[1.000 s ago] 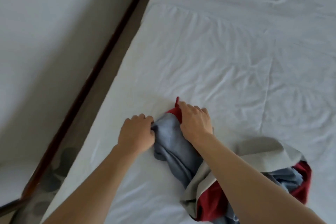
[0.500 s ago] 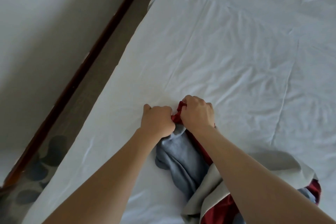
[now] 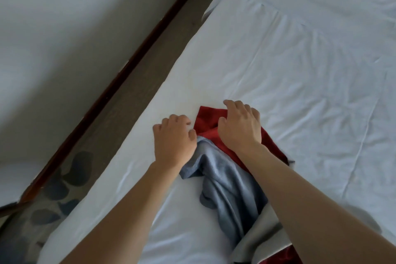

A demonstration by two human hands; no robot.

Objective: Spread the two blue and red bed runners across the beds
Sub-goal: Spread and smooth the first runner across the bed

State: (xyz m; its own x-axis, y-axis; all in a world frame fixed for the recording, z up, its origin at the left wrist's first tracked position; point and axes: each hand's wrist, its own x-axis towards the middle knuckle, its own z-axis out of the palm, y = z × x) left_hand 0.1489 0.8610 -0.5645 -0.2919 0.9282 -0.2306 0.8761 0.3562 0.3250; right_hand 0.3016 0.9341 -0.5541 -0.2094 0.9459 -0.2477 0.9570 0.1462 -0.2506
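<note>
A crumpled blue and red bed runner [image 3: 225,180] with a grey underside lies on the white bed [image 3: 300,66], trailing off toward the bottom right. Its red end [image 3: 206,119] is opened out flat near the bed's left side. My left hand [image 3: 173,141] has curled fingers and pinches the runner's left edge where blue meets red. My right hand [image 3: 240,126] lies on the red end with fingers curled over its far edge. Only one runner is in view.
A second white bed [image 3: 53,28] fills the upper left. Between the beds runs a narrow floor gap [image 3: 137,92] with a dark wooden rail [image 3: 120,70] and patterned carpet [image 3: 53,188]. Wrinkled white sheet stretches to the right and far side.
My hands, bunched together half a second ago, have drawn apart. The red end has opened from a small tuft into a flat patch.
</note>
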